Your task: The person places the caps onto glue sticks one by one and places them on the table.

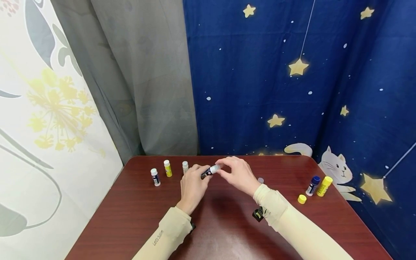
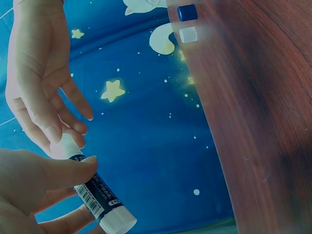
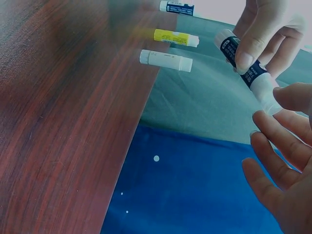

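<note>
While my left grip (image 1: 194, 182) pinches the dark-labelled glue stick (image 2: 102, 197) by its barrel, up over the far middle of the tabletop (image 1: 221, 234), my right grip (image 1: 238, 174) pinches its pale end. I expect it light, stiff and slightly slippery; I'd hold it round the labelled middle.

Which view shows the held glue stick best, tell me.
The left wrist view: the glue stick looks largest there, its barcode showing. The right wrist view shows it smaller, partly behind the left hand; the head view shows it tiny.
</note>
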Demonstrator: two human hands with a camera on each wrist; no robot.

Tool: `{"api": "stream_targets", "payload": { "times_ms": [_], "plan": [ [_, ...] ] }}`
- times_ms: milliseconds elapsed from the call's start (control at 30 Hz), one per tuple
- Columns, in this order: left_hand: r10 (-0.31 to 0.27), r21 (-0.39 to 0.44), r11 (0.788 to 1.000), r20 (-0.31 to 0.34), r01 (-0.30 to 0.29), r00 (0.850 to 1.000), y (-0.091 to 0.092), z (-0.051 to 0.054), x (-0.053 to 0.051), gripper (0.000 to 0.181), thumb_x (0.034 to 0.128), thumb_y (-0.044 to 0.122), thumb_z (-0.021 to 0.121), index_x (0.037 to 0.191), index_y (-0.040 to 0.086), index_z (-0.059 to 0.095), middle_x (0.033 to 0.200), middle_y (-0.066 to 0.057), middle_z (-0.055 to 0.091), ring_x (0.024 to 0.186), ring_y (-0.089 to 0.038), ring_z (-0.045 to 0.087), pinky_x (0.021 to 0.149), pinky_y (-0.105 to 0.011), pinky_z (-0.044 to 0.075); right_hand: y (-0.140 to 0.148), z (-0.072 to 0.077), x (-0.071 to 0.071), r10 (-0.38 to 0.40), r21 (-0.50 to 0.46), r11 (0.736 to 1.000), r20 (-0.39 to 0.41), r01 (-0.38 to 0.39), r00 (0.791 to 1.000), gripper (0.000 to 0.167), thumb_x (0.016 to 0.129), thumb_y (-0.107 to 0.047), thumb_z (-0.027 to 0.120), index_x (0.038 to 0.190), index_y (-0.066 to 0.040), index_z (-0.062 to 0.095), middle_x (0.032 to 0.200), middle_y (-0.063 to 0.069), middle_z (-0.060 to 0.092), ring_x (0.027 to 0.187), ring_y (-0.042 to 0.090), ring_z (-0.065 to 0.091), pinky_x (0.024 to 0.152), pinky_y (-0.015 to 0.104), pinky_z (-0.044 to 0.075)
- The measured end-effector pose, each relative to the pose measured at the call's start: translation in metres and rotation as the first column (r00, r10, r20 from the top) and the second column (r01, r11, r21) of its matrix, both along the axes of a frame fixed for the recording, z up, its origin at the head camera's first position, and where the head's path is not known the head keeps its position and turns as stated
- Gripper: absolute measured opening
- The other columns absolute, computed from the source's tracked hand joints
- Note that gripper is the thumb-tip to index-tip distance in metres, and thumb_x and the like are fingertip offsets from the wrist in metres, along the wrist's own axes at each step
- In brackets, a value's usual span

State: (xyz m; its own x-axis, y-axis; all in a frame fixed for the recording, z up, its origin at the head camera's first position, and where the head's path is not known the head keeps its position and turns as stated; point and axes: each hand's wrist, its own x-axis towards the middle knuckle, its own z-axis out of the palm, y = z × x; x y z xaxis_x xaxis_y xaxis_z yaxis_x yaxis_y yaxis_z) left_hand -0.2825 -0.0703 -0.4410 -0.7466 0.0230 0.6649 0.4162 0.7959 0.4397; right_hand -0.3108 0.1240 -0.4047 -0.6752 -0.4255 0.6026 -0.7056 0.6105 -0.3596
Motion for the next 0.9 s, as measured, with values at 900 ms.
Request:
{"api": "stream_targets", "payload": {
  "times_ms": [900],
  "plan": [
    [-0.018,-0.014,1.0,-0.04,0.017,0.999,0.0,-0.0003,0.0011,0.029,0.0788,0.017,0.088,0.106,0.023,0.08,0.092,0.004,0.067,0.082,-0.018,0.063,0.061,-0.042,0.054,-0.0026,-0.0068,0.0011,-0.002,0.005,1.0,0.036,0.002,0.999,0.021,0.089,-0.024,0.079,0.109,-0.022,0.075,0.094,-0.015,0.069,0.088,0.009,0.062,0.074,0.032,0.049]
  ]
}}
